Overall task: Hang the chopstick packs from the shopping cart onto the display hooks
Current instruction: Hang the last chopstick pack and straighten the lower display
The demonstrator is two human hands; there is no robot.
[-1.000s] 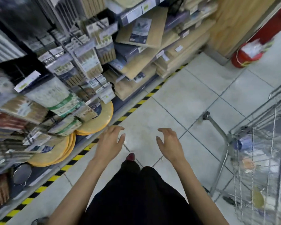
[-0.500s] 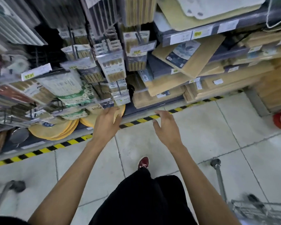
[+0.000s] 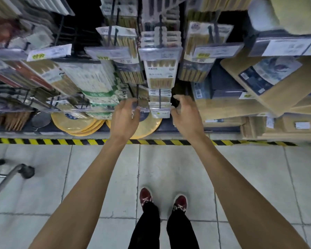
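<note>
Plastic-wrapped chopstick pack (image 3: 160, 110) is hanging at the hook's (image 3: 159, 97) front end, left hand (image 3: 127, 115) and right hand (image 3: 184, 115) curling against its side edges, pinch unconfirmed; advise sliding it back squarely.

Round yellow boards (image 3: 75, 123) stacked on the bottom shelf (image 3: 25, 133); wooden cutting boards (image 3: 285, 97) at right. Striped hazard tape (image 3: 43, 141) edges the tiled floor (image 3: 104, 177).

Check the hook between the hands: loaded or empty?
Loaded: several packs hang on the hook, stacked behind its price tag.
</note>
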